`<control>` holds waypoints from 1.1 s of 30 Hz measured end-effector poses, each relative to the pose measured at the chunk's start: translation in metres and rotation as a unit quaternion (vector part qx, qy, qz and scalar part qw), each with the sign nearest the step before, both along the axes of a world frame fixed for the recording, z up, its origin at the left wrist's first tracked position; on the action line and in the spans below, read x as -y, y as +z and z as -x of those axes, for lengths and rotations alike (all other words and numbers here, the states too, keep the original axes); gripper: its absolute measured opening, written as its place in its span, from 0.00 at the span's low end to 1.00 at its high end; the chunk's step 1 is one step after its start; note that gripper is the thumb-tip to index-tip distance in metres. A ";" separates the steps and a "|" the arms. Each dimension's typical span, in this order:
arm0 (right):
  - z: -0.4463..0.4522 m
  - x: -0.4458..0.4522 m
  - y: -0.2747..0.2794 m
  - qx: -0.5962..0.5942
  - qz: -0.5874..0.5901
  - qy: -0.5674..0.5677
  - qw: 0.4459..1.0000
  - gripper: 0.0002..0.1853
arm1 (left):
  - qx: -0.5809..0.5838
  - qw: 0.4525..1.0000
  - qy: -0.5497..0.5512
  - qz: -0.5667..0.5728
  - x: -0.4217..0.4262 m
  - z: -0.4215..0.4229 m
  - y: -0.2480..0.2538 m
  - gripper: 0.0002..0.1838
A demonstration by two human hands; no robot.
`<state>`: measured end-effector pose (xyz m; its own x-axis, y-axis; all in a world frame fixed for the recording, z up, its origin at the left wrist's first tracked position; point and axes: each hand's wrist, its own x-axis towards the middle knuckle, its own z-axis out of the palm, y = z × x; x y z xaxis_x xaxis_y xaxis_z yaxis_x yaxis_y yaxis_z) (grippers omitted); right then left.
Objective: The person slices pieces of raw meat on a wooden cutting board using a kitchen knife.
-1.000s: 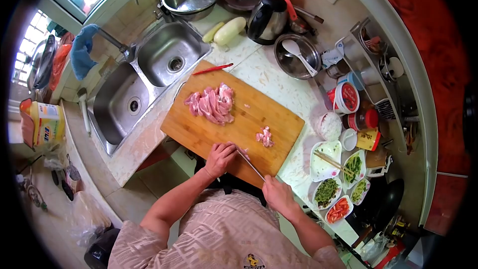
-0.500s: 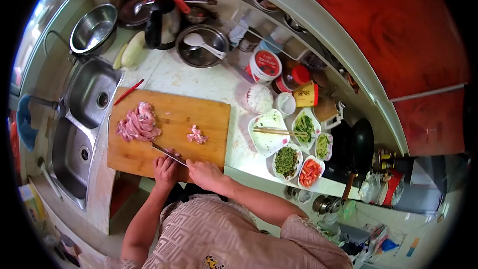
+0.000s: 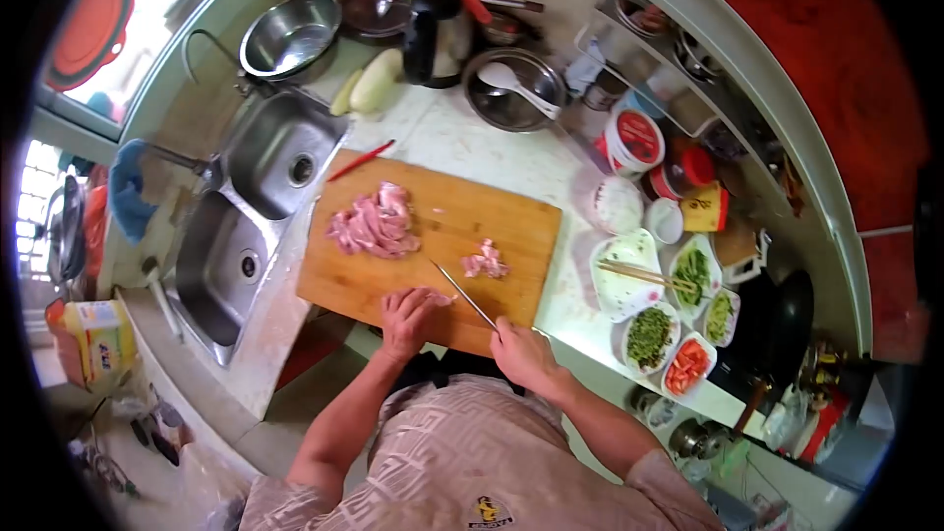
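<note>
My right hand (image 3: 523,352) is wrapped round the handle of a knife (image 3: 466,295), whose blade points up and left over the wooden cutting board (image 3: 433,226). At the board's near edge, my left hand (image 3: 408,319) presses with its fingers together on a small piece of meat (image 3: 442,297), partly hidden under the fingertips. A heap of sliced pink meat (image 3: 376,222) lies on the board's left half. Small chopped meat bits (image 3: 486,260) sit to the right of the blade. A red chili pepper (image 3: 361,159) rests at the far left corner.
A double sink (image 3: 224,270) is at the left. Behind the board are pale gourds (image 3: 377,82), a kettle (image 3: 439,37) and a steel bowl (image 3: 513,88). On the right stand a plate with chopsticks (image 3: 626,273), chopped greens (image 3: 649,336), red pieces (image 3: 687,367) and a black wok (image 3: 795,310).
The view has swung about. The knife blade, beside my left fingers before, now stands apart from them, nearer the chopped bits. My left hand stays at the board's near edge.
</note>
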<state>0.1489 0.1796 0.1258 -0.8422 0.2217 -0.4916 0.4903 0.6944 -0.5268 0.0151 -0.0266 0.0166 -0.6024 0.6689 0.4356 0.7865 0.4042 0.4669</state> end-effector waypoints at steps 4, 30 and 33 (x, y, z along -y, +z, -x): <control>-0.008 0.011 -0.007 -0.042 -0.025 0.052 0.997 0.10 | -0.018 0.999 -0.026 0.018 -0.001 0.011 0.000 0.16; -0.014 0.019 -0.023 -0.048 -0.056 0.076 0.994 0.08 | -0.018 0.999 -0.037 0.026 -0.007 0.014 -0.019 0.15; 0.005 0.031 -0.028 -0.041 -0.045 0.072 0.996 0.09 | -0.012 0.999 -0.024 0.036 -0.005 0.009 -0.017 0.15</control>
<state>0.1434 0.1488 0.0975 -0.9046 0.1353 -0.4042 0.3400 0.8010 -0.4928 0.0063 -0.0211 -0.0001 -0.5583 0.7269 0.3998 0.8169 0.3974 0.4181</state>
